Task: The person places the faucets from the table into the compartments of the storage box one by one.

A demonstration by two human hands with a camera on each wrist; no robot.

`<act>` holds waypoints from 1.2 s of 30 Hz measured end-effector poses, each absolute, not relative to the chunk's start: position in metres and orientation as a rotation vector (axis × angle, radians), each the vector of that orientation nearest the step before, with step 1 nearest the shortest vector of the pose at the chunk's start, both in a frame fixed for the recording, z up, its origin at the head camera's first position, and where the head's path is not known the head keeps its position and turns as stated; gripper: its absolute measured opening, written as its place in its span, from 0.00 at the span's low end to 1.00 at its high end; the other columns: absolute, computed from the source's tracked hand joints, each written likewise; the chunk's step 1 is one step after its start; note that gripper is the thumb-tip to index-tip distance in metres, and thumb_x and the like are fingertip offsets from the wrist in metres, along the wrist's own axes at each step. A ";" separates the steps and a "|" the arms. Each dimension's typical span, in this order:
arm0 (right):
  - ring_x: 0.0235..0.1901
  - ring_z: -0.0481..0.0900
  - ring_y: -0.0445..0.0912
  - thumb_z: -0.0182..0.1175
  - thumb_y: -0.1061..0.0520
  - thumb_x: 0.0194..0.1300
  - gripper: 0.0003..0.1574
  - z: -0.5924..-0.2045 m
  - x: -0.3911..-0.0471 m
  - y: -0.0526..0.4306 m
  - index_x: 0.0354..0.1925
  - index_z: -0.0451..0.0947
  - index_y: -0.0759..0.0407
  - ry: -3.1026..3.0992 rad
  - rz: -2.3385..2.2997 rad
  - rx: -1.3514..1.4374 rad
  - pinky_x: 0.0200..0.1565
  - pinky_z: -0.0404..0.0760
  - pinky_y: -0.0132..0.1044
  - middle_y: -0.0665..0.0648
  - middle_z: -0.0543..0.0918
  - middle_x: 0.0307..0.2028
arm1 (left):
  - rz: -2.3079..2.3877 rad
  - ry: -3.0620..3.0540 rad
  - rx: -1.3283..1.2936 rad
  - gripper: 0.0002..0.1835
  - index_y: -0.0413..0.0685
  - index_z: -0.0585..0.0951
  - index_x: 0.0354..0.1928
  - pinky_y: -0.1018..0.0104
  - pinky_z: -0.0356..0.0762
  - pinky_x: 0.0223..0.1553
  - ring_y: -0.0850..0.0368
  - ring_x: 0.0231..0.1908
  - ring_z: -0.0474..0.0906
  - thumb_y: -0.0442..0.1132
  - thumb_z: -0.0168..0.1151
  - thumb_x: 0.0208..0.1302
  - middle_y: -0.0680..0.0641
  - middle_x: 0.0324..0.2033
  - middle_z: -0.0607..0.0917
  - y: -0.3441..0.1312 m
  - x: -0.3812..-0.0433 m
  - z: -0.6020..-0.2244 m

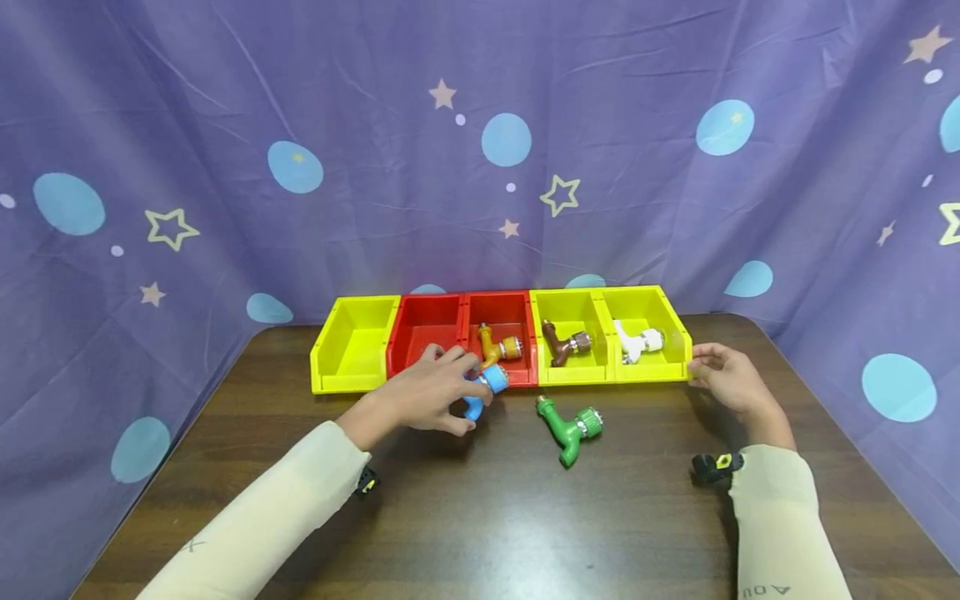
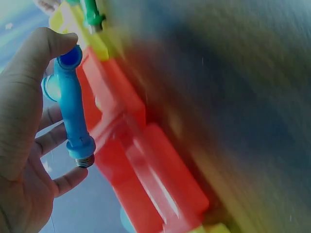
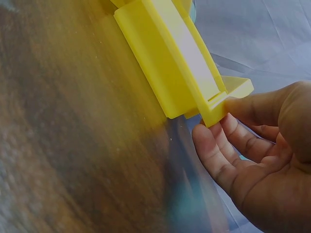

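Observation:
My left hand [image 1: 435,390] holds a blue tap [image 2: 73,104] between thumb and fingers, in front of the red bins. In the left wrist view its threaded end rests by a fingertip and the thumb lies at its spout. At the far right, my right hand [image 1: 733,382] pinches the front corner of the end yellow bin [image 3: 180,73] between thumb and fingers. A green tap [image 1: 570,427] lies on the table between the hands. An orange tap [image 1: 489,346] sits in the right red bin [image 1: 517,302], close behind the blue one.
A brown tap [image 1: 567,343] and a white tap [image 1: 637,342] lie in the two right yellow bins. The left red bin [image 1: 427,312] and the far-left yellow bin [image 1: 356,337] complete the row on the wooden table [image 1: 525,525]. A patterned purple curtain [image 1: 375,167] hangs behind.

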State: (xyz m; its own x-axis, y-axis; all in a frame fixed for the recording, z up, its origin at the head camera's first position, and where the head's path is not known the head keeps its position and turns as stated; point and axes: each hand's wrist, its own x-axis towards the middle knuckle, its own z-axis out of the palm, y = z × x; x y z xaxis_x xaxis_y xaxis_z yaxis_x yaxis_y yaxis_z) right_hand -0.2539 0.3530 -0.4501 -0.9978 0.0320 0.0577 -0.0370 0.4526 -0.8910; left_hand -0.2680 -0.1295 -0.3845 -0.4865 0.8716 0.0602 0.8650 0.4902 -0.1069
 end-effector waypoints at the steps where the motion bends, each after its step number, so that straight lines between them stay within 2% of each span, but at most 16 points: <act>1: 0.39 0.80 0.37 0.51 0.66 0.77 0.21 -0.450 -0.254 0.353 0.61 0.66 0.81 -2.620 1.610 0.006 0.45 0.86 0.33 0.73 0.76 0.51 | 0.090 -2.629 -1.510 0.19 0.71 0.83 0.52 0.51 0.68 0.45 0.55 0.51 0.67 0.59 0.69 0.59 0.52 0.51 0.76 -0.133 -0.270 -0.383; 7: 0.39 0.79 0.37 0.51 0.66 0.76 0.21 -0.452 -0.255 0.353 0.61 0.66 0.80 -2.618 1.606 -0.001 0.45 0.87 0.33 0.73 0.76 0.51 | 0.016 -2.706 -1.377 0.22 0.69 0.84 0.55 0.46 0.68 0.52 0.54 0.53 0.66 0.57 0.73 0.57 0.52 0.52 0.76 -0.154 -0.281 -0.373; 13: 0.39 0.79 0.37 0.51 0.66 0.77 0.22 -0.453 -0.255 0.353 0.62 0.66 0.81 -2.620 1.604 -0.005 0.45 0.86 0.33 0.73 0.76 0.51 | -0.059 -2.768 -1.280 0.23 0.65 0.84 0.57 0.45 0.68 0.50 0.53 0.52 0.66 0.56 0.73 0.59 0.50 0.52 0.76 -0.175 -0.296 -0.369; 18: 0.39 0.79 0.37 0.51 0.66 0.77 0.22 -0.453 -0.255 0.354 0.62 0.65 0.80 -2.619 1.612 0.001 0.46 0.86 0.33 0.72 0.76 0.51 | -0.098 -2.800 -1.204 0.21 0.64 0.85 0.54 0.46 0.66 0.50 0.54 0.48 0.66 0.55 0.73 0.59 0.51 0.48 0.76 -0.186 -0.310 -0.370; 22: 0.39 0.79 0.37 0.51 0.65 0.77 0.22 -0.452 -0.255 0.354 0.62 0.65 0.81 -2.614 1.619 0.011 0.46 0.86 0.33 0.72 0.76 0.51 | -0.106 -2.827 -1.163 0.20 0.63 0.86 0.53 0.46 0.65 0.51 0.54 0.47 0.66 0.55 0.73 0.60 0.51 0.46 0.76 -0.189 -0.319 -0.372; 28: 0.39 0.79 0.37 0.52 0.64 0.78 0.23 -0.453 -0.254 0.354 0.62 0.65 0.80 -2.621 1.631 -0.003 0.45 0.86 0.32 0.71 0.76 0.51 | -0.081 -2.901 -1.139 0.22 0.61 0.86 0.55 0.41 0.66 0.56 0.52 0.50 0.67 0.54 0.75 0.59 0.51 0.48 0.77 -0.185 -0.328 -0.372; 36: 0.40 0.79 0.37 0.52 0.64 0.77 0.23 -0.453 -0.254 0.353 0.63 0.65 0.80 -2.608 1.635 -0.009 0.47 0.86 0.34 0.72 0.76 0.52 | 0.068 -2.902 -1.165 0.19 0.59 0.86 0.53 0.43 0.68 0.52 0.51 0.47 0.68 0.50 0.74 0.59 0.50 0.44 0.76 -0.183 -0.343 -0.372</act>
State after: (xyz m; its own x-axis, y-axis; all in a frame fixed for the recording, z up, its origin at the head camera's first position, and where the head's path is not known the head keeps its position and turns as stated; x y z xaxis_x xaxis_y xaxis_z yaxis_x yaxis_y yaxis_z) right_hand -0.2542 0.3532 -0.4530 -0.9980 0.0387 0.0503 -0.0284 0.4365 -0.8992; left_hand -0.3432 -0.1828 -0.3715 -0.7226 0.6913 -0.0037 0.6907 0.7217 -0.0456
